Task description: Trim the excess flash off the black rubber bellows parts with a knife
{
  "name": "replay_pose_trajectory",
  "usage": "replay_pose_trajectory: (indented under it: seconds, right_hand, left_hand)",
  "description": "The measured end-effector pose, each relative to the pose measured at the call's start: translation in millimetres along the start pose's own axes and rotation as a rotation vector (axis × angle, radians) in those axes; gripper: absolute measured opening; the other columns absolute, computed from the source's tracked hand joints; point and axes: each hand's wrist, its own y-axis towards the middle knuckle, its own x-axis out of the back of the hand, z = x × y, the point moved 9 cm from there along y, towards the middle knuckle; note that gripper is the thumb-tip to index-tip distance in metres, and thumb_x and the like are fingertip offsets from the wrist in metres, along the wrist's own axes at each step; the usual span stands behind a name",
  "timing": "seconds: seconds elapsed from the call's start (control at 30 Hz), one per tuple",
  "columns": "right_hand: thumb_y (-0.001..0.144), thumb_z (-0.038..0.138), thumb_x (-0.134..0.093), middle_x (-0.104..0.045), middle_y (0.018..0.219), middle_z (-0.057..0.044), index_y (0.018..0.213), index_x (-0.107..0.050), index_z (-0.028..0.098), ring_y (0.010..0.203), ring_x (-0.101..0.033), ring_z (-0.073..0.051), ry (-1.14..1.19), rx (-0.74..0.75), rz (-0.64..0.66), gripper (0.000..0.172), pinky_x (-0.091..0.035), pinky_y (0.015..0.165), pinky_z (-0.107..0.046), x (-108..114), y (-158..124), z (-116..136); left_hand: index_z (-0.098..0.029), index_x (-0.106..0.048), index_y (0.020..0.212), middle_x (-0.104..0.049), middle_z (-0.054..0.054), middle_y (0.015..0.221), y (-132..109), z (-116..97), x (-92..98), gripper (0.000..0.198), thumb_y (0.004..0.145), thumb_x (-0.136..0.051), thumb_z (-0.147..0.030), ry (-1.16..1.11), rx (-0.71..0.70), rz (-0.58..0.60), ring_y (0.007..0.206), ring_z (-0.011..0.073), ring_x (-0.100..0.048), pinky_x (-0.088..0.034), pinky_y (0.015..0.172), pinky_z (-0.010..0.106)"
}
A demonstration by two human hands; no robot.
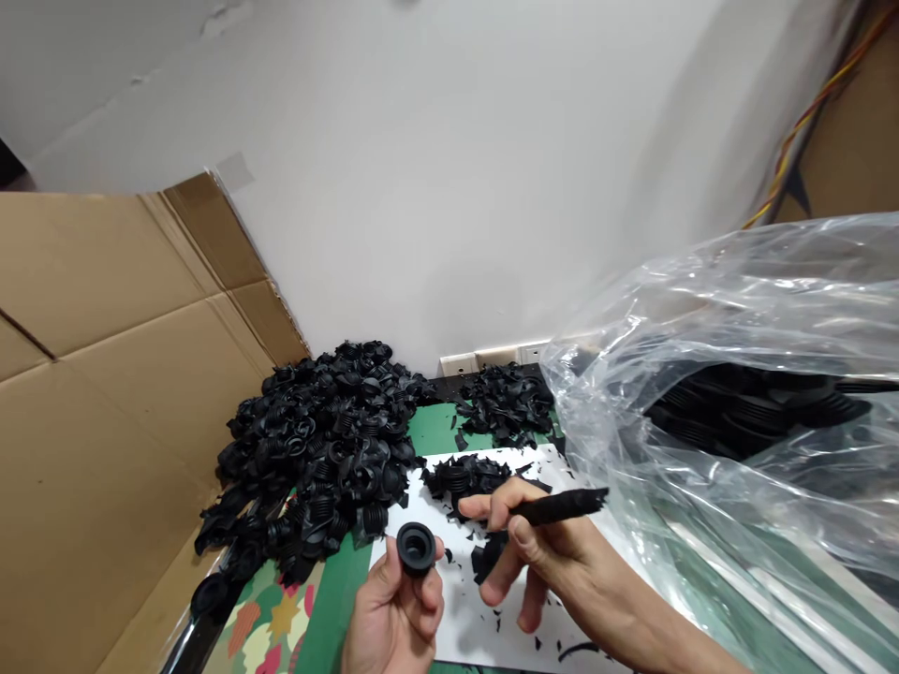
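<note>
Here I watch the left hand (400, 604), fingers clamped on 1 round black part (416, 549) above the white sheet (464, 641), the right hand (554, 552), fingers pinching a dark ragged-ended stick (566, 505)

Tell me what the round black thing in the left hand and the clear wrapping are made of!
Round black thing: maybe rubber or plastic, matte, since it barely shines.
Clear wrapping: likely thin plastic, glossy: see-through, wrinkled, catching light.
</note>
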Motion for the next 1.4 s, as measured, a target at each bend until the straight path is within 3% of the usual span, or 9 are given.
replay_pose_trajectory:
  seconds: [0.13, 0.27, 0.4, 0.57, 0.7, 0.9, 1.07, 1.13, 1.4]
  right_hand:
    - [0.082, 0.054, -0.048, -0.047, 0.117, -0.011, 0.080, -0.054, 0.018, 0.065, -0.062, -0.012, -0.098, 0.045, 0.001, 0.036, -0.049, 0.052, -0.027, 1, -1, 5]
    - [0.080, 0.050, -0.054, -0.053, 0.083, -0.001, 0.078, -0.058, 0.018, 0.054, -0.053, -0.009, -0.183, 0.117, -0.054, 0.032, -0.046, 0.053, -0.025, 6, 0, 11]
    - [0.079, 0.049, -0.056, -0.055, 0.057, 0.004, 0.079, -0.057, 0.018, 0.047, -0.056, -0.011, -0.111, 0.025, -0.086, 0.031, -0.045, 0.047, -0.023, 9, 0, 5]
    - [0.080, 0.056, -0.049, -0.064, 0.090, -0.005, 0.084, -0.048, 0.020, 0.047, -0.065, -0.012, 0.144, -0.074, -0.043, 0.036, -0.043, 0.035, -0.018, 3, 0, -2]
    - [0.081, 0.060, -0.042, -0.061, 0.097, -0.007, 0.089, -0.047, 0.022, 0.049, -0.065, -0.013, 0.052, -0.106, -0.038, 0.039, -0.042, 0.032, -0.018, 3, -2, -11]
    - [0.082, 0.054, -0.047, -0.058, 0.109, -0.009, 0.083, -0.060, 0.021, 0.070, -0.063, -0.016, -0.170, 0.054, -0.044, 0.036, -0.051, 0.056, -0.029, 10, -3, 6]
    - [0.076, 0.049, -0.058, -0.063, 0.083, -0.006, 0.077, -0.064, 0.021, 0.072, -0.060, -0.021, -0.328, 0.069, -0.175, 0.030, -0.049, 0.064, -0.035, 24, 1, 12]
    - [0.076, 0.052, -0.058, -0.063, 0.072, -0.005, 0.080, -0.064, 0.020, 0.069, -0.060, -0.021, -0.226, 0.030, -0.220, 0.033, -0.048, 0.061, -0.034, 26, 1, 8]
    - [0.071, 0.058, -0.059, -0.066, 0.081, -0.006, 0.076, -0.055, 0.019, 0.067, -0.066, -0.022, 0.111, -0.123, -0.192, 0.040, -0.046, 0.048, -0.027, 11, -2, -6]
  left_hand:
    - [-0.008, -0.067, 0.070, -0.071, 0.010, 0.067, -7, -8, -10.2, 0.017, 0.066, -0.075, -0.023, 0.088, -0.039, -0.011, 0.043, 0.0093, -0.055, -0.041, 0.035, 0.016]
    - [-0.009, -0.066, 0.072, -0.070, 0.009, 0.064, -10, -11, -10.6, 0.013, 0.065, -0.076, -0.015, 0.112, -0.057, -0.088, 0.042, 0.0106, -0.058, -0.041, 0.034, 0.016]
    - [-0.010, -0.064, 0.071, -0.069, 0.007, 0.063, -9, -10, -3.4, 0.011, 0.065, -0.073, -0.010, 0.106, -0.073, -0.161, 0.043, 0.0112, -0.059, -0.043, 0.035, 0.016]
    - [-0.010, -0.063, 0.070, -0.068, 0.006, 0.062, -8, -7, -2.1, 0.012, 0.064, -0.074, -0.011, 0.103, -0.048, -0.154, 0.041, 0.0105, -0.058, -0.042, 0.034, 0.016]
    - [-0.010, -0.064, 0.069, -0.068, 0.005, 0.060, -7, -6, -2.1, 0.012, 0.065, -0.075, -0.013, 0.101, -0.040, -0.140, 0.040, 0.0105, -0.058, -0.040, 0.031, 0.016]
    - [-0.010, -0.066, 0.070, -0.069, 0.006, 0.060, -8, -6, -1.8, 0.020, 0.057, -0.081, -0.015, 0.056, -0.032, -0.121, 0.041, 0.0118, -0.060, -0.042, 0.034, 0.016]
    - [-0.010, -0.066, 0.065, -0.070, 0.007, 0.059, -11, -6, -11.3, 0.016, 0.061, -0.078, -0.020, 0.050, -0.006, -0.050, 0.040, 0.0108, -0.058, -0.040, 0.034, 0.017]
    - [-0.010, -0.066, 0.065, -0.071, 0.007, 0.060, -11, -5, -12.9, 0.017, 0.063, -0.077, -0.022, 0.047, 0.003, -0.027, 0.039, 0.0099, -0.056, -0.040, 0.034, 0.017]
    - [-0.012, -0.071, 0.076, -0.073, 0.009, 0.070, -13, -1, -21.0, 0.024, 0.059, -0.080, -0.025, 0.048, 0.019, 0.108, 0.044, 0.0105, -0.059, -0.039, 0.037, 0.016]
